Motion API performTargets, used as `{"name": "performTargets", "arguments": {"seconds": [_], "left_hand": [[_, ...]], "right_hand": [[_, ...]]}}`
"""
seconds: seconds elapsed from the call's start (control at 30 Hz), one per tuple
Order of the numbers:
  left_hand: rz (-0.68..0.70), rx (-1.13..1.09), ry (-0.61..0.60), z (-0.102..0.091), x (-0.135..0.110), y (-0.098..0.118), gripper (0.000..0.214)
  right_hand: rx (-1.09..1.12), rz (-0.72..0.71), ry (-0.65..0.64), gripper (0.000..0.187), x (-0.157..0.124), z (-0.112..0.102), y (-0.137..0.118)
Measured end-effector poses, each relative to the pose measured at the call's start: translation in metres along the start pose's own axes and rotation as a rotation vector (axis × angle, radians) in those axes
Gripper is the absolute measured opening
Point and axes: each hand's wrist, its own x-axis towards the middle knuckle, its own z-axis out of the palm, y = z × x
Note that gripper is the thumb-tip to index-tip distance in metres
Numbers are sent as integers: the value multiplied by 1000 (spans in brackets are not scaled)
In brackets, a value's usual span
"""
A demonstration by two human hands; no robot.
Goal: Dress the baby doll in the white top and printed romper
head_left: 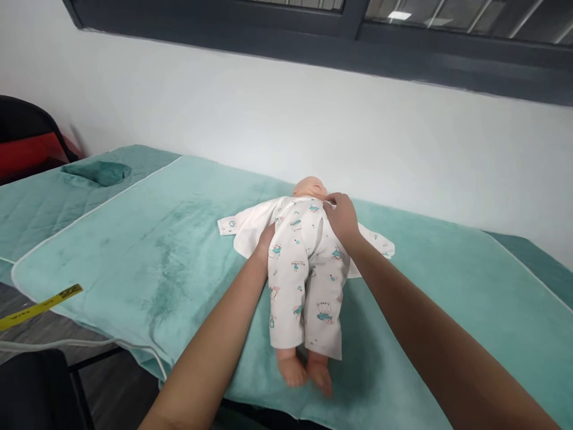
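A baby doll (310,187) lies on its back with its head towards the wall and its bare feet (293,370) towards me. It has on white printed pants (289,286), pulled up high over the trunk, and a white top (255,221) whose sleeves spread out to both sides. My left hand (265,243) is against the doll's left-of-view side, its fingers hidden behind the pants and top. Near the doll's neck, my right hand (342,216) is closed, thumb and fingers pinching the edge of the clothes.
Green padded cloth (197,185) covers the table, with a face hole (101,173) at the left end. Behind rises a white wall (224,107) under a dark window frame (215,30). A yellow strip (42,306), a white cable (89,343) and a black-and-red chair (27,143) are at left.
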Motion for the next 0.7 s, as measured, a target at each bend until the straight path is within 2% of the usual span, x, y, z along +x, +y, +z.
{"name": "performTargets", "arguments": {"seconds": [0.07,0.13,0.23,0.3,0.37,0.43,0.53,0.6,0.7], "left_hand": [[-49,9,26,1,-9,2,27],[-66,18,48,3,-25,5,35],[19,26,44,-1,-62,8,43],[93,65,60,-10,-94,8,42],[108,175,101,-22,-128,7,38],[127,296,62,-32,-161,6,35],[174,508,-24,-39,-201,4,35],[223,709,-78,-39,-220,2,46],[292,955,-121,-36,-237,-5,65]], "right_hand": [[-69,-172,5,27,-33,-11,-5],[-101,-301,-54,31,-77,-24,-12],[-118,-474,-209,31,-155,-42,-28],[-132,-518,-319,26,-201,-50,-38],[-184,-510,-355,26,-232,-56,-46],[-244,-493,-355,27,-245,-59,-52],[-346,-487,-404,17,-243,-59,-62],[-426,-480,-461,8,-236,-55,-70],[-511,-461,-522,11,-231,-48,-80]]}}
